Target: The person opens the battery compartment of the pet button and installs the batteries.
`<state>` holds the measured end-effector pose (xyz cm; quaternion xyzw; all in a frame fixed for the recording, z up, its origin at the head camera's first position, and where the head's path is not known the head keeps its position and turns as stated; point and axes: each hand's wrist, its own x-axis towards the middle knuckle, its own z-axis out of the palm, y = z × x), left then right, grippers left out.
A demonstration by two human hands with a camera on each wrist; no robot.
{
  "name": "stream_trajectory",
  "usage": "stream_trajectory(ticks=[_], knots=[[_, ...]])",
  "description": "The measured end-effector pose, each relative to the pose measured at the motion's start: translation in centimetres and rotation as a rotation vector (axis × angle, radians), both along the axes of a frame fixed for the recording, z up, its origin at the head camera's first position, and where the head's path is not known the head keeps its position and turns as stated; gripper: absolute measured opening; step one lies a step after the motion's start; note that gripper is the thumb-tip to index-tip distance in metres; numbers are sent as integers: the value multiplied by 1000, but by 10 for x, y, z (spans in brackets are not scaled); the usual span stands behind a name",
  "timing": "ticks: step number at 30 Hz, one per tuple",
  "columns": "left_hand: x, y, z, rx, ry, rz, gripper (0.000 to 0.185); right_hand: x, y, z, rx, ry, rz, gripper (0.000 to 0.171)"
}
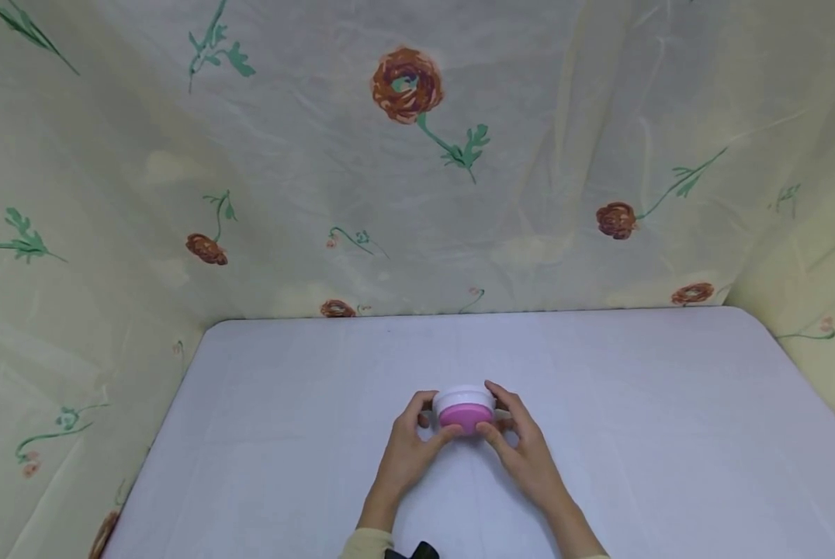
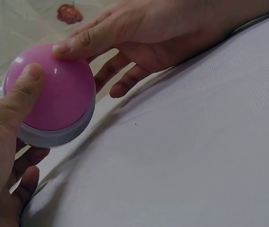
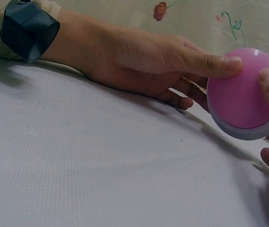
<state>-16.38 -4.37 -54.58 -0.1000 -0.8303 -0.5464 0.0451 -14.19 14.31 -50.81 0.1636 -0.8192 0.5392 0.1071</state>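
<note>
Pink-domed button [image 1: 465, 415], base hidden between both hands

A white-clothed table [image 1: 599, 404] carries a tilted pink-domed button [image 1: 465, 409].

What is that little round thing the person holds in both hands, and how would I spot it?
Start from the pale lilac table in front of the flowered cloth backdrop. Near its front middle, the left hand and right hand meet around a small round object. It has a pink dome set in a white rim, the only bright colour on the table.
</note>
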Motion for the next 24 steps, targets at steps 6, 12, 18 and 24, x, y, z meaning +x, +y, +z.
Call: stream_trajectory(ticks=[6,12,18,24], knots=[[0,0,3,72,-48,21,43,-1,-2,1,-31,168,60,71],[-2,1,3,140,-53,28,39,-1,-6,0,51,302,85,81],[-2,1,4,129,-52,9,48,0,-6,2,65,285,37,77],[-1,2,3,40,-6,-42,73,0,-4,1,26,206,-11,74]])
